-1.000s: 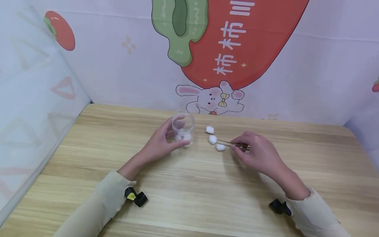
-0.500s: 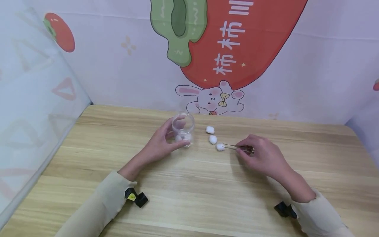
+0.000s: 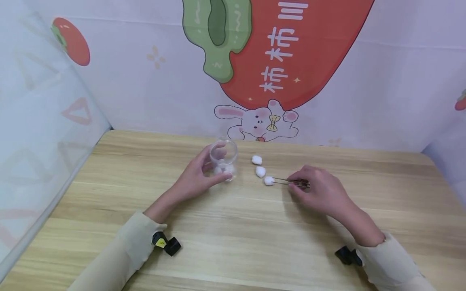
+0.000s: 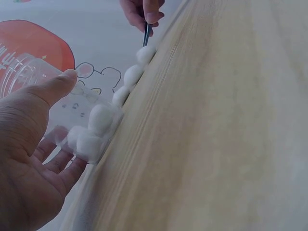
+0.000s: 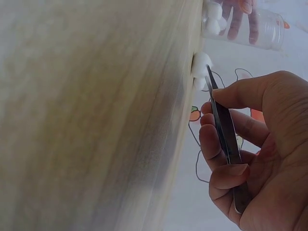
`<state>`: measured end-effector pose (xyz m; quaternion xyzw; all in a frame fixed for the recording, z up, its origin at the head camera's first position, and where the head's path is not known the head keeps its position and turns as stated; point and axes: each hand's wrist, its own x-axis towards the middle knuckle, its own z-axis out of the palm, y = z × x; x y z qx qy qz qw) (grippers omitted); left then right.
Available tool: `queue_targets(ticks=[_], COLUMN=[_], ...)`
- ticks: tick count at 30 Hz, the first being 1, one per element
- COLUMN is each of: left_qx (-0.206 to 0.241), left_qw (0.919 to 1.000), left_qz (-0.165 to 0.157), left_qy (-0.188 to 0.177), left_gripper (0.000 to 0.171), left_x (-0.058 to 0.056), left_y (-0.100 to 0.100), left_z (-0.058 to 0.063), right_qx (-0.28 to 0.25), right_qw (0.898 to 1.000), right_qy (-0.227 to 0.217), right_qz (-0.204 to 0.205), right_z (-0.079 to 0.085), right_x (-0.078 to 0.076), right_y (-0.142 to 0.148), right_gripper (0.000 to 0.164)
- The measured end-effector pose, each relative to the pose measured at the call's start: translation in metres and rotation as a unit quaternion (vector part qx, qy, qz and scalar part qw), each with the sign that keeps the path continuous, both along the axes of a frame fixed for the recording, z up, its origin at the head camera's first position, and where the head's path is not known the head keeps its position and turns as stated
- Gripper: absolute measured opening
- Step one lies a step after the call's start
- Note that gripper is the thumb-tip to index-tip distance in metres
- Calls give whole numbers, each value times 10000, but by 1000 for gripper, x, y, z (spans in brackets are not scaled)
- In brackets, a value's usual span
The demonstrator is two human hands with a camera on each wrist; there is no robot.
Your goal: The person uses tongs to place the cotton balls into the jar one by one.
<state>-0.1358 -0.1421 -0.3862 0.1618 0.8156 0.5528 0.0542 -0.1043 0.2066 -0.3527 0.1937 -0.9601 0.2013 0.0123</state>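
My left hand (image 3: 194,176) grips a clear, lidless jar (image 3: 227,155), thumb on the near side and fingers round the far side. Several white cotton balls (image 4: 101,120) lie at the jar's bottom. To the right of it, three loose cotton balls sit on the table in a slanting row: a far one (image 3: 257,160), a middle one (image 3: 260,171) and a near one (image 3: 269,180). Metal tweezers (image 5: 224,127) are pinched in my right hand (image 3: 322,188). Their tips reach the near cotton ball, one on each side; how firmly they squeeze it I cannot tell.
The wooden table (image 3: 218,234) runs back to a printed cloth backdrop (image 3: 127,81) just behind the jar. Another cloth wall (image 3: 43,121) borders the left side. Small black devices sit at both sleeve cuffs, including a left one (image 3: 167,243).
The tweezers' tips have moved from beside the middle cotton ball to the near one, with my right hand drawing slightly back and right. My left hand and the jar stay in place.
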Motion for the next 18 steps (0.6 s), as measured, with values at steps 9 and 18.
queue_targets(ticks=[9, 18], left_qx=[7, 83], left_qw=[10000, 10000], left_qz=[-44, -24], left_qy=[72, 8], left_gripper=[82, 82], left_x=[-1, 0], left_y=[1, 1], left_z=[0, 1], right_qx=[-67, 31], right_qw=[10000, 9998], right_qy=[8, -152], right_qz=[52, 110], right_z=[3, 4], right_x=[-3, -7], right_y=[-4, -12], right_gripper=[14, 12])
